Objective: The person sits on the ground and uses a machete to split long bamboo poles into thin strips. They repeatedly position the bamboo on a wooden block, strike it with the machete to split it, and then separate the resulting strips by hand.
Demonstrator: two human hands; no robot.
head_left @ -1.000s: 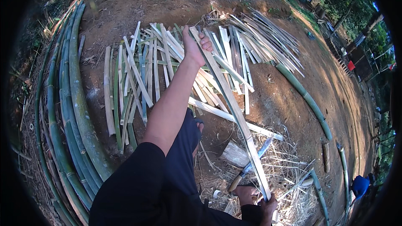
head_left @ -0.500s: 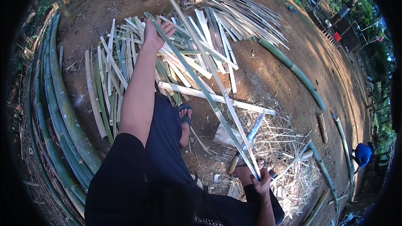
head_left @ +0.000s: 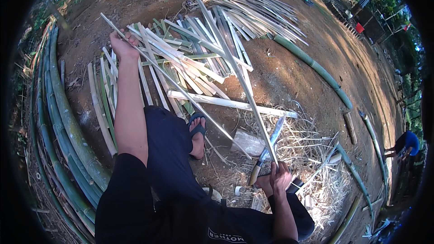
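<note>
My left hand (head_left: 123,45), raised at the upper left, is closed round a thin bamboo strip (head_left: 181,95) near its far end. That strip slants down to the right, its near end hanging free over the ground by a wood block (head_left: 248,143). At the lower right my right hand (head_left: 280,178) grips the near end of a second bamboo strip (head_left: 250,91), which points away and up to the left. The two strips are apart. Just left of my right hand lies a machete (head_left: 273,138) with a wooden handle, its blade beside the wood block.
Split bamboo strips (head_left: 194,58) lie heaped ahead, with another pile (head_left: 266,13) behind. Long green bamboo poles (head_left: 68,104) run along the left. Shavings (head_left: 325,176) cover the ground at right, near a bamboo pole (head_left: 316,68). A person in blue (head_left: 409,143) bends at far right.
The two strips have come apart. My left hand has moved left with one, whose near end has left my right hand. My right hand, still holding the other, has risen slightly.
</note>
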